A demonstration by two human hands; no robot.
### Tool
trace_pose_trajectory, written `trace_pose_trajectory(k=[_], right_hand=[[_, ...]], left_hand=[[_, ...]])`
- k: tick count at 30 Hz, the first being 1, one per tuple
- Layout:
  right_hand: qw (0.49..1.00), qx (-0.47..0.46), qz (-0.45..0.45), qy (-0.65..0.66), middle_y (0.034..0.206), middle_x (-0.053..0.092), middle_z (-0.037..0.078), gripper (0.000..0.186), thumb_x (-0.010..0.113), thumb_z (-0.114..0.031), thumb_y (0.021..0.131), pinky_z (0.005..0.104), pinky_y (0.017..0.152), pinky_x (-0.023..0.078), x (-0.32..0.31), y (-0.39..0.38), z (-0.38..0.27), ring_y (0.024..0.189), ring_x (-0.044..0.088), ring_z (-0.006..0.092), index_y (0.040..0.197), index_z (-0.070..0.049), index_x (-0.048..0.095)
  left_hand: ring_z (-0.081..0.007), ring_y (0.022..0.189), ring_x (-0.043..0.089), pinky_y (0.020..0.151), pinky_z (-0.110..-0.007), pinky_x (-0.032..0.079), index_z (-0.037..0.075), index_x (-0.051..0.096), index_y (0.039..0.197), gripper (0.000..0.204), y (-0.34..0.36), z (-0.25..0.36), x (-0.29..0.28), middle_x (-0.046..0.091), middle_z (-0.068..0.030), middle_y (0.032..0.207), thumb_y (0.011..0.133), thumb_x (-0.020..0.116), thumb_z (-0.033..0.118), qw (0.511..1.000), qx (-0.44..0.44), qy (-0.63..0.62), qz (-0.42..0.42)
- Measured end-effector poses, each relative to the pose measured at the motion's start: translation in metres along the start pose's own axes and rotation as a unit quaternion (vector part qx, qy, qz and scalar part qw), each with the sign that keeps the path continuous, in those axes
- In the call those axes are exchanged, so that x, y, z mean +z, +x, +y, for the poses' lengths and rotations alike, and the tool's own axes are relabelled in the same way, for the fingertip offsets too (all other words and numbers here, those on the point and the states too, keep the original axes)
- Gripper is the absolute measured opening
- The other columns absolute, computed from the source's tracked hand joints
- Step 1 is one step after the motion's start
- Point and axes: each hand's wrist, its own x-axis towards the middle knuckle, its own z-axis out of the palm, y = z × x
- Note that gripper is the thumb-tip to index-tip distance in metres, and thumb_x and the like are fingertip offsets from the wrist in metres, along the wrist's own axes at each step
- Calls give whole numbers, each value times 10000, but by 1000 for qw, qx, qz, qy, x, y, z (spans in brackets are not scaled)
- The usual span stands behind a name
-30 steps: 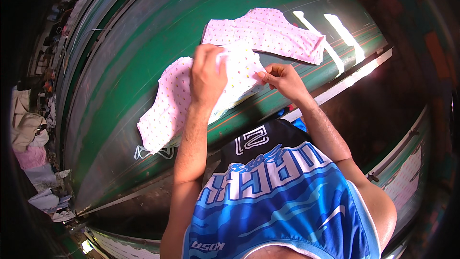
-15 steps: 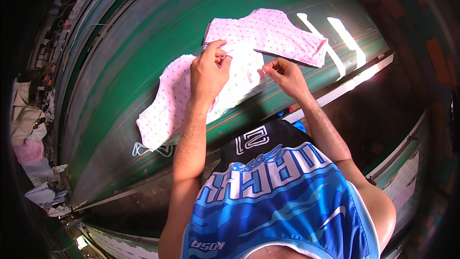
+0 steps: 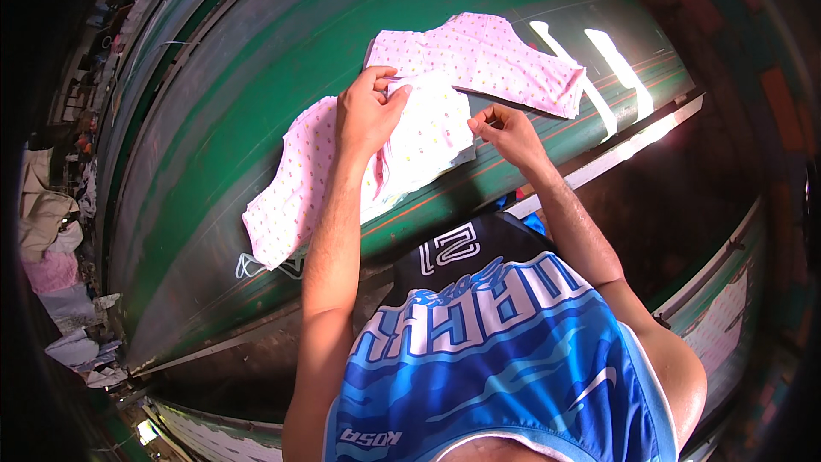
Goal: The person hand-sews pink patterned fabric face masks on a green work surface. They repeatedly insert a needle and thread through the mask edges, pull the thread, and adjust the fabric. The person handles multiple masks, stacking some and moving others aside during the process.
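Pink cloth pieces with a small dotted print lie on a green table [image 3: 282, 77]. One stack of cut pieces [image 3: 487, 56] is at the far right, and another pink piece [image 3: 295, 184] is at the left. Between them a sunlit pale cloth piece [image 3: 428, 133] lies nearest me, its print washed out by glare. My left hand [image 3: 368, 115] rests over this piece's far left edge, thumb and fingers apart. At its right edge, the thumb and forefinger of my right hand [image 3: 509, 133] are pinched together on the cloth's margin.
White cord loops [image 3: 248, 267] lie by the left piece near the table's front edge. Two bright strips of sunlight [image 3: 620, 73] cross the table at the right. Crumpled fabrics [image 3: 51, 214] are heaped beyond the table's left side. A pale rail [image 3: 633, 150] runs along the front edge.
My left hand has shifted slightly left, its thumb and fingers looking a little more spread. A pink fold now shows beside my left wrist. My right hand has barely moved.
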Motion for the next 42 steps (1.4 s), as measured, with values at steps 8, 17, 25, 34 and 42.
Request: trace_pose_trajectory(k=[8, 17, 25, 34, 42], right_hand=[[998, -35, 17, 45, 926, 755, 18, 307, 802, -338, 1040, 289, 763, 516, 6, -5, -15, 852, 636, 92, 1078, -35, 772], [989, -53, 15, 139, 902, 742, 16, 246, 806, -258, 1056, 275, 757, 520, -1, 1, -13, 835, 659, 91, 1039, -25, 728], [994, -55, 32, 90, 898, 751, 13, 158, 791, -155, 1058, 261, 742, 530, -8, -5, -37, 841, 678, 79, 1094, -19, 718], [984, -122, 15, 126, 970, 777, 39, 211, 787, -134, 1059, 268, 787, 549, -6, -9, -70, 893, 698, 84, 1190, 14, 714], [986, -113, 5, 122, 1044, 770, 40, 276, 780, -181, 1073, 288, 850, 566, -6, -5, -55, 939, 705, 110, 1258, 13, 712]], left_hand=[[-200, 827, 756, 744, -358, 602, 51, 778, 1222, 339, 1, -12, -3, 797, -93, 1041, 922, 873, 176, 998, -5, 49, 34], [-222, 879, 752, 745, -370, 607, 15, 768, 1140, 199, -36, 15, 7, 745, -112, 1066, 950, 821, 44, 975, 217, 18, 40], [-361, 1047, 719, 919, -475, 585, 35, 750, 1111, 349, -59, 19, 33, 745, -134, 1087, 861, 911, 217, 954, 287, 74, -48], [-375, 1000, 747, 863, -470, 607, 38, 738, 1116, 271, -54, 30, 41, 756, -146, 1071, 884, 849, 124, 966, 235, 104, 7], [-355, 866, 787, 791, -446, 626, 50, 767, 1154, 216, -18, 17, 2, 798, -183, 969, 941, 745, 68, 998, 35, 55, 22]])
